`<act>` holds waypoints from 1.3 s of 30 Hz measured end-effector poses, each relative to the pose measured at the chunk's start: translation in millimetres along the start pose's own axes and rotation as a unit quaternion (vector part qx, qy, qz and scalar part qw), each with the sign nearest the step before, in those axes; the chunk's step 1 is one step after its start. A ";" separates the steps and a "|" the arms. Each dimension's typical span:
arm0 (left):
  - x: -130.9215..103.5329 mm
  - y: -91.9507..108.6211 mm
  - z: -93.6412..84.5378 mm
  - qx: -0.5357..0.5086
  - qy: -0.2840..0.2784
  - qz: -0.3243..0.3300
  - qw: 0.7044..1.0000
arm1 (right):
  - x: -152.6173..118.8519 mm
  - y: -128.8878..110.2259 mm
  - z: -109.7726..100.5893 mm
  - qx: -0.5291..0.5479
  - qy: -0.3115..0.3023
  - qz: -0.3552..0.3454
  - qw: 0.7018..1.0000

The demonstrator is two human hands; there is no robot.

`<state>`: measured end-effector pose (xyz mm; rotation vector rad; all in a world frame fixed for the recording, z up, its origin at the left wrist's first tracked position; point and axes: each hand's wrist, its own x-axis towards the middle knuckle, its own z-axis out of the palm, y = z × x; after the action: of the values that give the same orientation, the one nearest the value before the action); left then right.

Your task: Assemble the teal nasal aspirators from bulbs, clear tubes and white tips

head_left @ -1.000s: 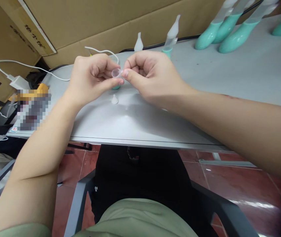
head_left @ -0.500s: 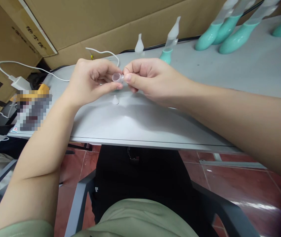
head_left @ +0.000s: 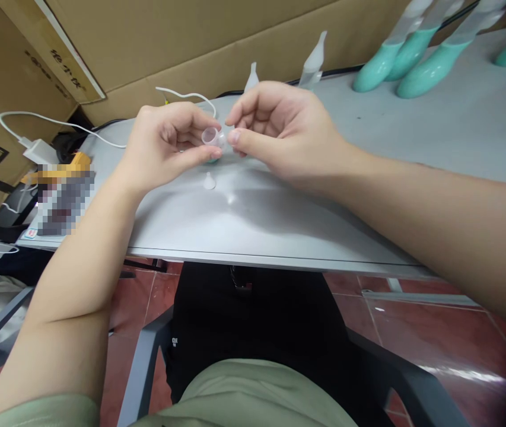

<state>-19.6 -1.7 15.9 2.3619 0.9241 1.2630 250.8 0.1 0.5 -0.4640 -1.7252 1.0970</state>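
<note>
My left hand (head_left: 168,139) is closed around a nasal aspirator, whose clear plastic tube (head_left: 210,137) points its round open end up toward me. A short side spout on the tube faces right, and a sliver of teal shows beneath, mostly hidden by the thumb. Just right of the spout, my right hand (head_left: 274,127) is open, thumb and forefinger apart with nothing seen between them. A small white soft nozzle tip (head_left: 209,181) stands on the grey table (head_left: 253,231) below my hands.
Behind my right hand stand two aspirators with white tips (head_left: 315,59), partly hidden. Several teal-bulbed aspirators (head_left: 430,71) lean at the back right. A white cable with its adapter (head_left: 39,153) and a yellow object (head_left: 82,161) lie left. Cardboard (head_left: 199,41) walls the back.
My right fingers, earlier pinched at the tube's side spout, have opened and drawn back slightly up and right. My left hand keeps the aspirator in nearly the same place.
</note>
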 end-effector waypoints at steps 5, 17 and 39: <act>3.5 -24.8 4.6 -0.058 0.018 0.022 0.998 | -3.2 14.0 -2.3 -0.053 0.012 -0.163 0.985; 6.1 -37.8 10.4 -0.117 0.034 0.016 0.992 | -2.2 22.5 5.3 -0.047 0.077 -0.268 0.959; 6.3 3.4 13.3 -0.145 0.006 -0.071 0.987 | 3.7 22.3 -3.9 -0.114 0.041 -0.234 0.965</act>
<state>-4.7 0.4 14.2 2.0305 0.8312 1.2626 248.7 16.1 -15.9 -0.2185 -1.7741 0.5379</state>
